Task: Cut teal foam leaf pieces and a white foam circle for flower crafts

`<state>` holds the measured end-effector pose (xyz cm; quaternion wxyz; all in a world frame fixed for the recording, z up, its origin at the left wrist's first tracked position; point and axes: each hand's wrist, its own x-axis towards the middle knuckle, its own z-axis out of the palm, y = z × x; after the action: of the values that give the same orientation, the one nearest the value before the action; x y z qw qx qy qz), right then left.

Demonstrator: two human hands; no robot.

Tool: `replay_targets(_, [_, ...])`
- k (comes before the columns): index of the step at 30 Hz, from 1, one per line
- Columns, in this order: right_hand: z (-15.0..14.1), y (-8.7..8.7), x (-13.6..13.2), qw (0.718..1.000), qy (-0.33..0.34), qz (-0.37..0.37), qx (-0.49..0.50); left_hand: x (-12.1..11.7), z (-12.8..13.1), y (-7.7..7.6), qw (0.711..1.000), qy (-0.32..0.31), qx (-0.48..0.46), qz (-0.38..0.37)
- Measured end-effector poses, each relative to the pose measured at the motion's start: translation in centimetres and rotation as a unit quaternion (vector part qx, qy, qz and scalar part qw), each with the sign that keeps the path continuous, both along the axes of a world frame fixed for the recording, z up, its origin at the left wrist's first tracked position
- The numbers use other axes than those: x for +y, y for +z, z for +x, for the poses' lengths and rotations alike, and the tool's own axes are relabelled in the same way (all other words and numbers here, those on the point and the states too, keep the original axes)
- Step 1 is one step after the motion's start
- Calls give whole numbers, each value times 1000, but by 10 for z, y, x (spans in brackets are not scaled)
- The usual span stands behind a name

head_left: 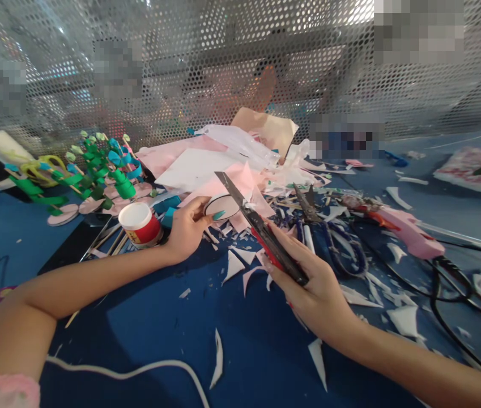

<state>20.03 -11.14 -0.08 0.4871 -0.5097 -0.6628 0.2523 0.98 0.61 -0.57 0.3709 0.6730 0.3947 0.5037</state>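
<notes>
My left hand (189, 226) pinches a white oval foam piece with a dark rim (222, 207), thumb on top. My right hand (308, 277) is wrapped round the red and black handles of a pair of scissors (257, 224), whose blades point up and left and meet the edge of the oval piece beside a pink sheet (244, 178). Both hands hover just above a blue table (159, 328) strewn with white and pink offcuts.
A red-and-white glue pot (140, 225) stands left of my left hand. Green and blue paper flowers on sticks (96, 170) lie further left. A second pair of scissors (329, 232), a pink glue gun (410, 235) and black cables (456, 294) lie to the right. A perforated metal screen (240, 68) closes the back.
</notes>
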Motion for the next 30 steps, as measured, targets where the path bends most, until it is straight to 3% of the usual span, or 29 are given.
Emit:
replay_targets(6, [2,-2,1,1000,8,-1,-3,-4,3,5,999,-7,-12,-31])
replay_targets(17, [1,-1,1,1000,8,-13,-9,-5,1,4,1000,-18,16,-20])
replay_targets(27, [-2,4,0,996,44,31,-69,-12,0,6,993,-19,116,33])
replay_targets(30, [-3,5,-2,995,40,55,-78,-9,1,7,997,-14,77,4])
